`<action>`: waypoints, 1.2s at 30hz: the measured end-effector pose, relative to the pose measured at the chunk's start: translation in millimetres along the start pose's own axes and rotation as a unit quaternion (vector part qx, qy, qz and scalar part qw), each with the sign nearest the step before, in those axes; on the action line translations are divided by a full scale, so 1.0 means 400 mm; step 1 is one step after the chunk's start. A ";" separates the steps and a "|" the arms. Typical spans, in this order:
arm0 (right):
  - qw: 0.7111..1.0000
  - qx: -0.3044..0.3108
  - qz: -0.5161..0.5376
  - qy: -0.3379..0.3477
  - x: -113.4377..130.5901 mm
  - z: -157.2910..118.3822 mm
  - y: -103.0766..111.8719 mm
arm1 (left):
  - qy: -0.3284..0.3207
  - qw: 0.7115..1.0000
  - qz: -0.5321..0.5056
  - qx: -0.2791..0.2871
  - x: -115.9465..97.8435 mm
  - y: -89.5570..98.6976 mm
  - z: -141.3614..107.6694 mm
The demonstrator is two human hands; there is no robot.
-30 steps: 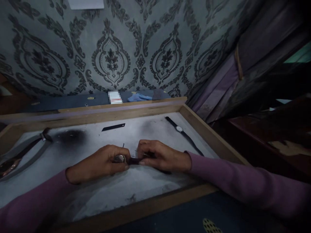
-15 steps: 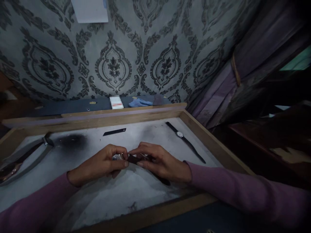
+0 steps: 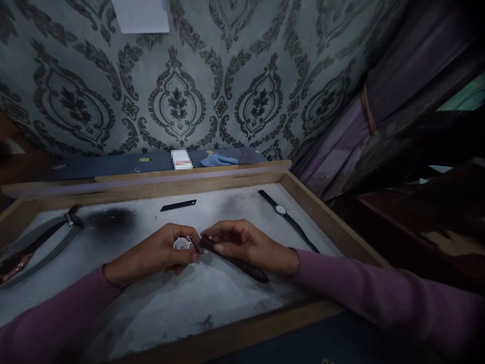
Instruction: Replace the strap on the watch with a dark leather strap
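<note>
Between the thumb and fingers of my left hand (image 3: 168, 250) is a round watch case (image 3: 183, 244) with a light dial and metal rim. My right hand (image 3: 248, 248) pinches a dark brown leather watch strap (image 3: 248, 269) near its upper end. The strap's other end slants down to the right under my palm. Its upper end lies close beside the watch case, near my left fingertips. Whether strap and case are joined there, I cannot make out. Both hands are over the middle of a white-bottomed wooden tray (image 3: 242, 316).
A dark snap-off knife blade (image 3: 178, 206) lies behind my hands. To the right rests a black-strapped wristwatch (image 3: 280, 209), and at the left a larger brown-strapped watch (image 3: 17, 264). Beyond the rim are a blue cloth (image 3: 220, 160) and a small white box (image 3: 182, 159).
The strap has turned in my right hand and shows more of its length. The watch dial now faces up more plainly in my left hand. Both hands stay in nearly the same place.
</note>
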State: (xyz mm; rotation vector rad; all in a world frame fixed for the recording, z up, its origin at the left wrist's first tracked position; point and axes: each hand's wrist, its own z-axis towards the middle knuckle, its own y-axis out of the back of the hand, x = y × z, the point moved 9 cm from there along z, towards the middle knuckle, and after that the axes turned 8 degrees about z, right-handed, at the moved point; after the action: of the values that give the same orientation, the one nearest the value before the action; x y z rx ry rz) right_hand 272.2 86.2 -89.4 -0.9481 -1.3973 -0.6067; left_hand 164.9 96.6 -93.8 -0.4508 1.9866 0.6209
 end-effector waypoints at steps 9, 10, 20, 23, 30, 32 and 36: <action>1.000 -0.010 -0.005 0.022 0.016 0.002 0.007 | -0.056 0.984 0.168 0.006 -0.025 -0.005 -0.029; 0.999 -0.011 -0.012 0.031 0.024 0.001 0.006 | -0.063 0.982 0.180 0.007 -0.031 -0.006 -0.032; 0.977 -0.022 -0.171 0.126 0.101 -0.020 -0.004 | -0.055 0.983 0.175 0.004 -0.044 0.015 -0.032; 0.974 -0.016 -0.178 0.139 0.111 -0.012 -0.014 | -0.051 0.980 0.195 0.002 -0.030 0.018 -0.038; 0.992 0.035 -0.064 0.099 0.089 0.033 -0.049 | -0.036 0.978 0.203 -0.041 0.011 0.056 -0.056; 0.995 0.037 -0.040 0.086 0.077 0.040 -0.046 | -0.037 0.980 0.190 -0.045 0.023 0.061 -0.056; 0.997 0.036 -0.040 0.063 0.062 0.042 -0.034 | -0.035 0.991 0.127 -0.025 0.038 0.050 -0.039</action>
State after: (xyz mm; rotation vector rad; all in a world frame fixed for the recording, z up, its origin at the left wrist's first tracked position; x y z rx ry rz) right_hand 254.7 97.7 -63.9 -0.7863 -1.3413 -0.6611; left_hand 135.8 102.6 -96.4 -0.2023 1.9797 0.8361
